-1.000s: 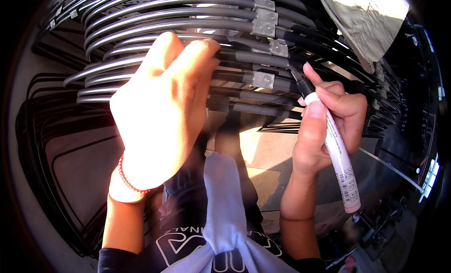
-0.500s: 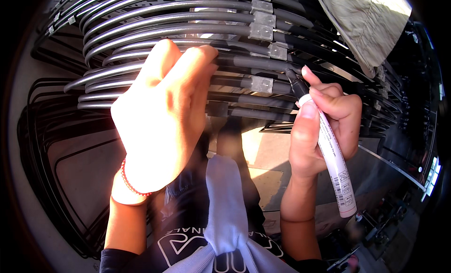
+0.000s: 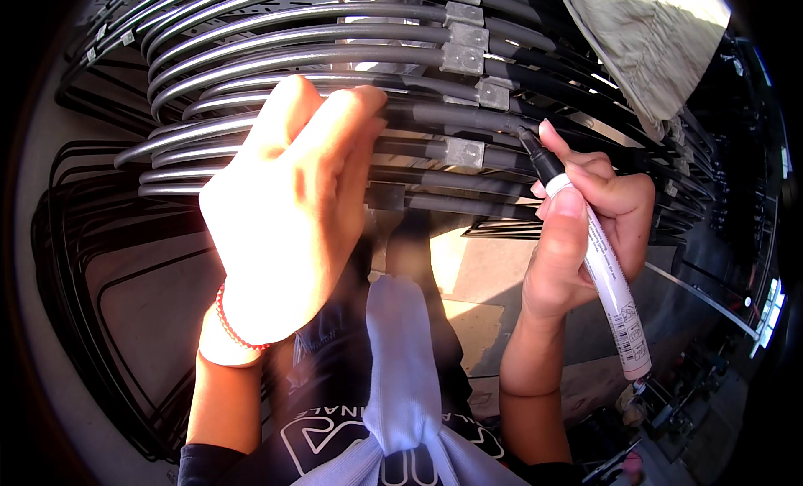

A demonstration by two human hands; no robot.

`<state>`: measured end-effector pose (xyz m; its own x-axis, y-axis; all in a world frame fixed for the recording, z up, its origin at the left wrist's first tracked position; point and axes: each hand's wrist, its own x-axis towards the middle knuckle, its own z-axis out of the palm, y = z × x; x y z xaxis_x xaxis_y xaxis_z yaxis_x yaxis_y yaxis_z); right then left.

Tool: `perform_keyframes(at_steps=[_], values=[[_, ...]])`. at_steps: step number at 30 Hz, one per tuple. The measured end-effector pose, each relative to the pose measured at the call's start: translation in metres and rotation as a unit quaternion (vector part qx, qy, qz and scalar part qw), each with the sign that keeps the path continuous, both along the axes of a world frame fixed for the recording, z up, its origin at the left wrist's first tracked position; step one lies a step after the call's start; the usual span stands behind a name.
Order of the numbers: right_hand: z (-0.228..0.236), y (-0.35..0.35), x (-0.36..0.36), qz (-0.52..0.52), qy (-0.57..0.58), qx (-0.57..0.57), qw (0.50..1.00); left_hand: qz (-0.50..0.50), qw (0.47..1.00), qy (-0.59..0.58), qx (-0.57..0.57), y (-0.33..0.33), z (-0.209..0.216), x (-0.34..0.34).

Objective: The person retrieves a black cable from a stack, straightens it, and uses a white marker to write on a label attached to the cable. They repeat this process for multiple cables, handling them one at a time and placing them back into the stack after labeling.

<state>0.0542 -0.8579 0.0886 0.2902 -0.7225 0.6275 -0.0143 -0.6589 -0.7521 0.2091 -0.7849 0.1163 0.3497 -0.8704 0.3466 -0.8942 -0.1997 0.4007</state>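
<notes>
My left hand (image 3: 288,197), a beaded red bracelet at its wrist, is closed around one of the dark curved tubes (image 3: 447,115) in a stacked row. Its fingertips are hidden behind the tube. In my right hand (image 3: 585,227) is a white marker pen (image 3: 608,277) with a black tip section, pinched between thumb and fingers. The pen slants up and left, its tip at or very near that same tube, just right of the stacked clear tags; contact cannot be made out. A clear tag (image 3: 464,152) sits on the tube just below.
More dark tubes (image 3: 276,47) with clear tags (image 3: 464,36) lie beyond my hands. A beige cloth (image 3: 661,43) hangs over the far right. Bent thin black rods (image 3: 75,227) stand at the left. A pale blue cloth strip (image 3: 401,352) hangs in front of my dark shirt.
My right hand and the marker have shifted slightly right, the pen tip sliding right along the tube. My left hand keeps nearly the same place.
</notes>
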Motion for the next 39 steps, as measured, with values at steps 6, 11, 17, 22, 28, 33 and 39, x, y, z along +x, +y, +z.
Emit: perform_keyframes(at_steps=[6, 11, 17, 22, 28, 33, 39], values=[[-0.001, -0.001, 0.002, -0.007, 0.028, -0.035, 0.999, 0.000, 1.000, 0.001, 0.001, 0.001, -0.001, 0.000], [-0.002, 0.002, 0.005, -0.040, 0.036, -0.039, 0.998, 0.001, 1.000, 0.004, -0.005, 0.001, -0.003, 0.000], [-0.004, 0.002, 0.008, -0.043, 0.028, -0.047, 0.998, 0.000, 1.000, 0.008, -0.009, 0.001, -0.003, 0.002], [-0.001, 0.002, 0.006, -0.045, 0.029, -0.049, 0.997, -0.003, 1.000, 0.010, -0.012, 0.001, -0.002, 0.001], [0.000, 0.000, 0.004, -0.019, 0.068, -0.041, 0.997, 0.006, 0.999, -0.009, -0.044, -0.006, -0.009, -0.002], [0.001, 0.001, -0.001, -0.069, 0.097, -0.039, 0.992, 0.018, 0.999, 0.020, -0.038, -0.010, -0.006, -0.012], [0.003, 0.007, 0.002, -0.022, -0.117, 0.042, 0.992, -0.003, 0.998, 0.045, -0.041, -0.003, 0.007, -0.013]])
